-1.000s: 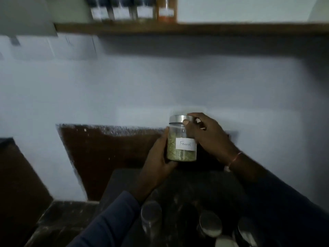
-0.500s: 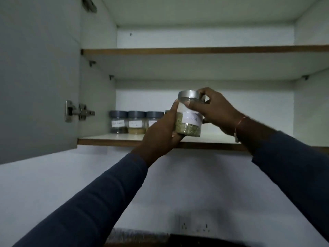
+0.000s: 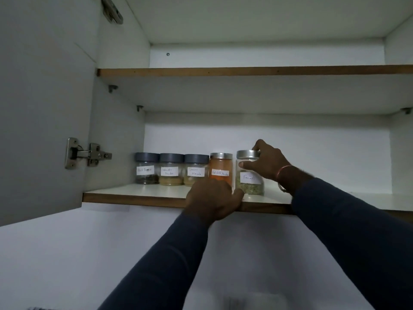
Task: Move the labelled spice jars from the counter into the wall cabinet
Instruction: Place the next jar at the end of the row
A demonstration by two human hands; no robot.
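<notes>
The Fennel jar [image 3: 249,183], clear with a silver lid, a white label and green seeds, stands on the lower shelf [image 3: 138,193] of the wall cabinet. My right hand [image 3: 267,163] grips its lid and upper side. My left hand [image 3: 212,199] is curled at the shelf's front edge, its thumb touching the jar's base. Left of the Fennel jar stand the red chilli powder jar [image 3: 220,167], the garam masala jar [image 3: 196,168], the coriander powder jar [image 3: 171,170] and the black pepper jar [image 3: 146,168], in one row.
The cabinet door [image 3: 42,104] hangs open at the left on a metal hinge [image 3: 87,154]. An upper shelf [image 3: 245,71] runs above. Bare shelf surface lies to the right of the Fennel jar. White wall fills the view below the cabinet.
Both hands lifted the Fennel jar from above the counter up to the cabinet and set it on the lower shelf beside the chilli jar. My left hand slid off it to the shelf edge.
</notes>
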